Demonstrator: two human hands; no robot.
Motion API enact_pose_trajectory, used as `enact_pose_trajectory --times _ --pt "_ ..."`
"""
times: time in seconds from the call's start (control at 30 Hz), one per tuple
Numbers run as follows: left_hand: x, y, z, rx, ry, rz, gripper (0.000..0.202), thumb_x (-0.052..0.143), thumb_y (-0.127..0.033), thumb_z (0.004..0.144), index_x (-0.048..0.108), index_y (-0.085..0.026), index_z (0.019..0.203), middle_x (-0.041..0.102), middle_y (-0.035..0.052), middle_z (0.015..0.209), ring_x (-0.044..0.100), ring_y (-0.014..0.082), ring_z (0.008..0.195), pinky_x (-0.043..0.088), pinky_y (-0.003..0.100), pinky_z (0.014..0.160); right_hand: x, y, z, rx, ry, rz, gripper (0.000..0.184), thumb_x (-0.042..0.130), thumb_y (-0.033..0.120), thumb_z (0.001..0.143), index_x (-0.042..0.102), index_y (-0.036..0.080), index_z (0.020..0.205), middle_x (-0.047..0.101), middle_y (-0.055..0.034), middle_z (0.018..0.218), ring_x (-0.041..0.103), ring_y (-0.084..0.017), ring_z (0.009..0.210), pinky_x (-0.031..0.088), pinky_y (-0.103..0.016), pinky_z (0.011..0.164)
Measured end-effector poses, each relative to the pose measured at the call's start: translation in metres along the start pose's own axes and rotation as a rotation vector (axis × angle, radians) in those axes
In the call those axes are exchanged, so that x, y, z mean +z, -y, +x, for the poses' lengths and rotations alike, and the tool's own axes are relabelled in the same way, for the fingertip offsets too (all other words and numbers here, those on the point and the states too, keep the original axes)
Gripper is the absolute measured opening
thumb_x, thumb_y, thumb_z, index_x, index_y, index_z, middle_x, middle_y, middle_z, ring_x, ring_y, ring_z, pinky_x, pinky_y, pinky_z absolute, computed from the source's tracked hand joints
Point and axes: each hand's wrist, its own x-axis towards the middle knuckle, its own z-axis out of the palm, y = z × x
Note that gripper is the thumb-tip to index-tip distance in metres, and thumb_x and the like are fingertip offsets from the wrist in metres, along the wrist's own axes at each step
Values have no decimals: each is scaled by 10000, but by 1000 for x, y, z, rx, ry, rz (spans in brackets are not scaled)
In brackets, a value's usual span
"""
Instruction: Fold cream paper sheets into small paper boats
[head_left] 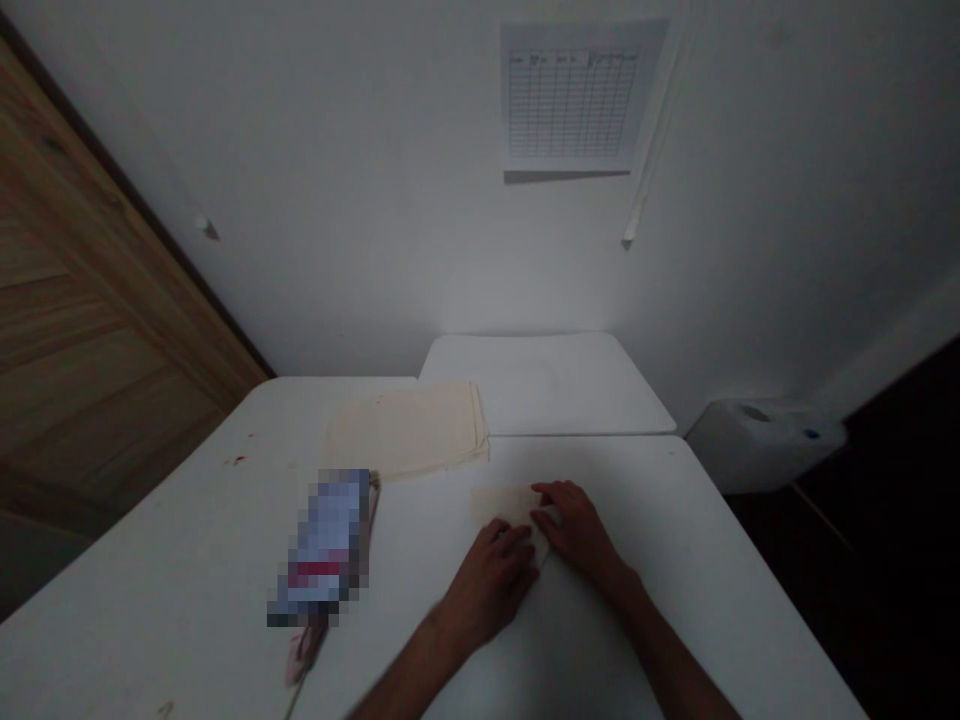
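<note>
A small, thin cream sheet (491, 500) lies on the white table before me, partly covered by my hands. My left hand (501, 582) rests on its near side with the fingers curled down onto it. From the right, my right hand (576, 522) grips the sheet's far right part, thumb and fingers bent towards each other. The two hands almost meet over the sheet, and its near right corner shows between them. Beyond to the left is a stack of larger thin cream sheets (405, 430) with slightly uneven edges.
Left of my hands lies a blurred-out blue rectangular object (322, 545), with a pinkish strap-like piece (301, 650) below it. A white panel (547, 385) adjoins the table's far edge. A white plastic container (765, 445) stands right of the table; a wooden door (97, 340) is left.
</note>
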Motion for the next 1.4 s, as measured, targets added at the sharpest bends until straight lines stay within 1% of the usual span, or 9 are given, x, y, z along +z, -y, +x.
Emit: enact_pose_trajectory --times 0.13,0.23,0.27,0.33,0.5,0.63,0.93,1.2,1.4 --pt "0 0 0 -10 -1 6 97 561 -176 869 638 -203 922 596 70 1169 491 259 1054 466 429 921 -2 1 2 -37 -47 -71 279 624 176 819 607 198 1098 620 -53 930 547 -218 901 430 -394 884" --pt "-1 -1 0 -29 21 0 67 577 -173 856 632 -200 881 578 67 1204 491 253 1051 466 424 921 -7 4 -4 -86 -128 -163 153 596 189 854 652 198 996 597 -70 955 524 -217 919 421 -384 873" --pt "-1 -1 1 -36 25 -2 60 582 -173 853 631 -202 871 569 64 1227 489 250 1060 467 420 920 -10 6 -9 -114 -125 -180 126 569 178 871 663 200 953 591 -67 934 521 -205 895 421 -370 860" --pt "0 -1 1 -48 21 0 56 591 -170 848 633 -206 860 554 63 1267 490 245 1069 470 418 915 -16 12 -23 -170 -60 -202 155 529 148 885 670 207 910 580 -52 870 510 -186 841 413 -356 855" --pt "3 1 3 -44 18 18 68 591 -171 856 641 -211 879 551 71 1299 502 244 1069 472 422 903 -28 27 -55 -205 173 -208 298 534 94 835 654 248 1061 576 -48 908 481 -197 865 406 -336 812" --pt "4 3 4 -35 31 21 49 613 -174 844 637 -210 865 550 61 1304 506 242 1063 470 414 904 -31 31 -59 -170 220 -238 338 532 110 836 650 271 1110 571 -54 925 473 -205 874 390 -347 813" --pt "2 2 4 -46 63 17 88 610 -164 842 646 -205 912 529 58 1336 488 260 1057 466 440 918 -23 31 -63 -75 180 -332 257 603 194 815 678 303 1035 561 -32 843 468 -197 837 340 -318 771" --pt "-3 0 5 -56 78 -1 41 609 -171 842 628 -201 864 508 59 1352 476 252 1065 461 425 927 -25 24 -58 69 73 -507 225 607 205 811 674 285 1010 587 -32 836 499 -193 818 332 -308 756" --pt "-6 -2 6 -53 76 16 54 596 -165 845 623 -201 876 516 75 1340 483 256 1064 461 438 915 -30 17 -49 100 51 -618 158 542 219 863 660 235 968 601 -47 818 527 -200 789 341 -312 712"
